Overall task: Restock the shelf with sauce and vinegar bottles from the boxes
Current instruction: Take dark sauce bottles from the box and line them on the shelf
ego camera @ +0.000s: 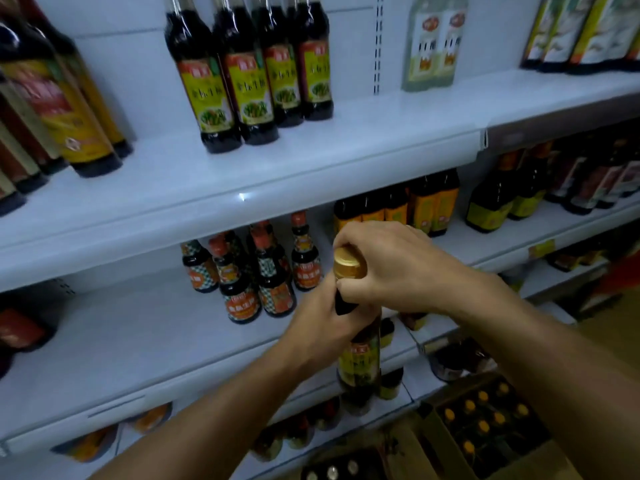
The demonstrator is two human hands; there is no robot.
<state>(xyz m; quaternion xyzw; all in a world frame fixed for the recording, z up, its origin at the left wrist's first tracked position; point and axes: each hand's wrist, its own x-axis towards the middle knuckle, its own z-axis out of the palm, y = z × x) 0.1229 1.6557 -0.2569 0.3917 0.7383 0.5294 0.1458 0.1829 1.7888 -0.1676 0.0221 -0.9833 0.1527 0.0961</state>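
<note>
Four green-label sauce bottles (pixel 242 81) (top shelf), two pale vinegar bottles (pixel 433 43), two boxes (pixel 485 431).

The white upper shelf (pixel 311 157) carries four dark sauce bottles (pixel 249 71) with green-yellow labels in a tight cluster, larger dark bottles (pixel 59 98) at the left edge, and pale vinegar bottles (pixel 433 43) to the right. The middle shelf (pixel 138 341) holds small red-capped bottles (pixel 249 271) (labels blurred) and orange-labelled bottles (pixel 415 206) behind.
</note>
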